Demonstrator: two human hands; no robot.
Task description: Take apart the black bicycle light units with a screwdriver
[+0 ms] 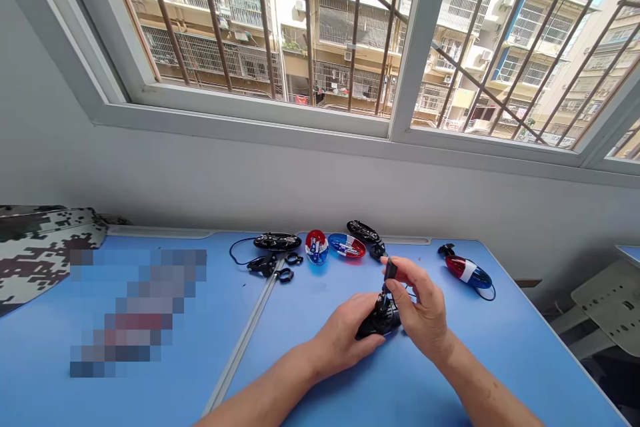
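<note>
My left hand [349, 328] is closed around a black oval housing [379, 325], holding it low over the blue table. Small parts stick up from the housing's near-top side, too fine to make out. Between the thumb and fingertips of my right hand [423, 303] is a small black block-like piece [391, 269], pinched just above the housing. A thin dark part or wire seems to run between the piece and the housing; whether they are joined I cannot tell. Fingers of both hands partly cover these things.
Along the blue table's [310, 387] back lie a black oval shell [277, 241] with a cable, black clamp rings [285, 274], two red-and-blue covers [317, 248] and another black shell [363, 231]. At right rests a red-white-blue lamp [469, 271]. Camouflage cloth [45, 247] lies left; a pixelated patch hides something.
</note>
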